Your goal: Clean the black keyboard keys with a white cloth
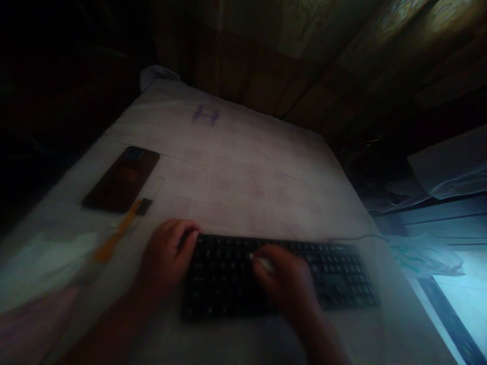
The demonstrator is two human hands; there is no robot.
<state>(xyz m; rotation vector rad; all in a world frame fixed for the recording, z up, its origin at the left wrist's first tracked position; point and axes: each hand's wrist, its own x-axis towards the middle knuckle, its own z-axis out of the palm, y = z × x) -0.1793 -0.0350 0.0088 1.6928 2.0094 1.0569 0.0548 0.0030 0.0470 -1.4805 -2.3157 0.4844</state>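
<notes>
A black keyboard [335, 276] lies across the near part of a table covered with a pale cloth [243, 167]. My left hand [167, 256] grips the keyboard's left end, fingers curled over its top corner. My right hand [283, 284] rests on the middle keys with fingers bunched around something small and white that I cannot make out. The scene is dim and blurred.
A dark phone [122, 178] lies face down at the left, with an orange-handled tool [116, 234] just below it. A thin cable [353, 237] runs off the keyboard's right end. Papers [449, 167] and a bright surface lie beyond the table's right edge.
</notes>
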